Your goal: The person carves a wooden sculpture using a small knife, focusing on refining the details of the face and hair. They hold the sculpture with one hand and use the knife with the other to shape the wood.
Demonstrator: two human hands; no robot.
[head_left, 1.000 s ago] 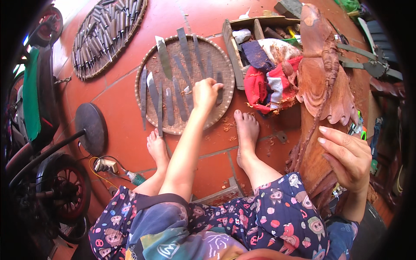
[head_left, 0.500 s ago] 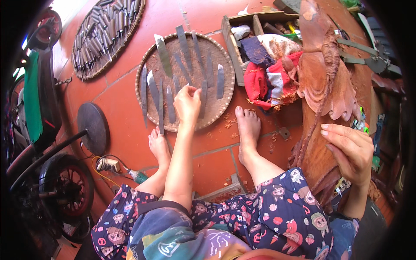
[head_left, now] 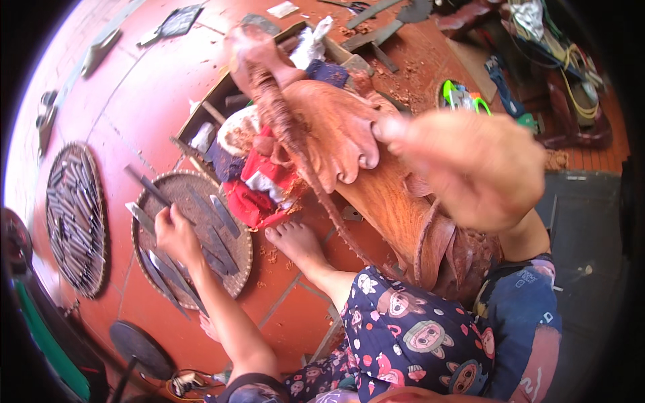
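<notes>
My left hand (head_left: 178,235) is over a round woven tray (head_left: 245,272) of flat metal blades, fingers curled closed. A dark blade (head_left: 146,185) juts past the tray's far rim beside my fingertips, and a paler-tipped blade (head_left: 140,216) lies at their left. Whether I grip either one is hidden. My right hand (head_left: 474,171), blurred and raised close to the camera, has its fingers drawn together. Anything in them cannot be made out. Behind and below it is a large reddish-brown wood carving (head_left: 329,127) with wavy scalloped edges and a long ridged strand.
A wooden box (head_left: 201,111) with red, white and navy cloths (head_left: 259,185) stands beyond the carving. Another round tray (head_left: 77,218) of handled tools lies far left. A round dark disc (head_left: 141,349) is at lower left. Green-handled items (head_left: 463,97) and metal pieces (head_left: 379,37) are at far right.
The view has swung right, bringing the carving to the middle and the tray leftward. My right hand has come up closer to the camera over the carving; my left stays at the tray.
</notes>
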